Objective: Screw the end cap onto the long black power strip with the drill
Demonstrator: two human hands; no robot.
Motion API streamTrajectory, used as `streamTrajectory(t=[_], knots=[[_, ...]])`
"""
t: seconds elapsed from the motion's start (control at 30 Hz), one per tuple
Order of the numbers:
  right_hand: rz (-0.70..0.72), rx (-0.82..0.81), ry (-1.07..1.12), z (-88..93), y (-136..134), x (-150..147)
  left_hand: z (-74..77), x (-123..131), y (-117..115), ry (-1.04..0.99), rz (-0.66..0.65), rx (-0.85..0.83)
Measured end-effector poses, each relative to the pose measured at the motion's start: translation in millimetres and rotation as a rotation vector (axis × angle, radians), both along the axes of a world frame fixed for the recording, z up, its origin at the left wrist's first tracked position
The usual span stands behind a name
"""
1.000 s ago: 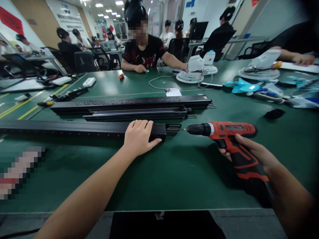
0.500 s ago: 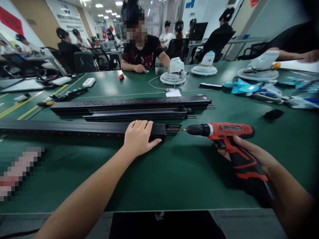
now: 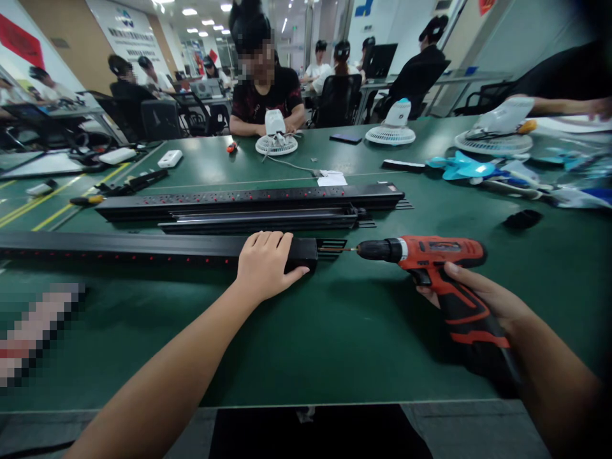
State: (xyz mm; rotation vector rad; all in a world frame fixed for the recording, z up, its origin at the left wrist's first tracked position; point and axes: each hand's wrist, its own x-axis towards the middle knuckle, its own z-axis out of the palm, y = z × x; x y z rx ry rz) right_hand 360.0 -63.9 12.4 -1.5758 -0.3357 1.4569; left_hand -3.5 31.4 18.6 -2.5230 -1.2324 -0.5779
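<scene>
My left hand (image 3: pixel 264 264) is wrapped over the right end of a long black power strip (image 3: pixel 143 248), pressing it on the green table. Small red dots run along the strip's near side. From its right end a slotted black metal bracket (image 3: pixel 329 245) sticks out. My right hand (image 3: pixel 488 290) grips a red and black cordless drill (image 3: pixel 440 252) by its handle, index finger near the trigger. The drill lies level, pointing left. Its long thin bit (image 3: pixel 352 249) reaches to the bracket; whether the tip touches a screw is hidden.
Behind lie another black power strip (image 3: pixel 248 196) and dark rails (image 3: pixel 268 217). Across the table a co-worker (image 3: pixel 265 89) handles a white fan (image 3: pixel 276 145). More white fans (image 3: pixel 391 134), blue fan blades (image 3: pixel 461 167), a phone (image 3: pixel 345 138) and a black piece (image 3: pixel 523 219) lie rightward.
The co-worker has drawn the white fan leftward and closer to their body, uncovering the phone. My left hand, the drill and the near power strip hold almost the same place.
</scene>
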Motion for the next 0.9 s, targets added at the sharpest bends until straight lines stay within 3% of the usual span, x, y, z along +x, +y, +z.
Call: streamTrajectory(t=[0.5,0.9], knots=[[0.055,0.088,0.025,0.4,3,-4,0.2,0,0,-0.011,-0.005,0.008],[0.167,0.187,0.106,-12.0,1,7,0.5,0,-1,0.002,0.000,0.014]])
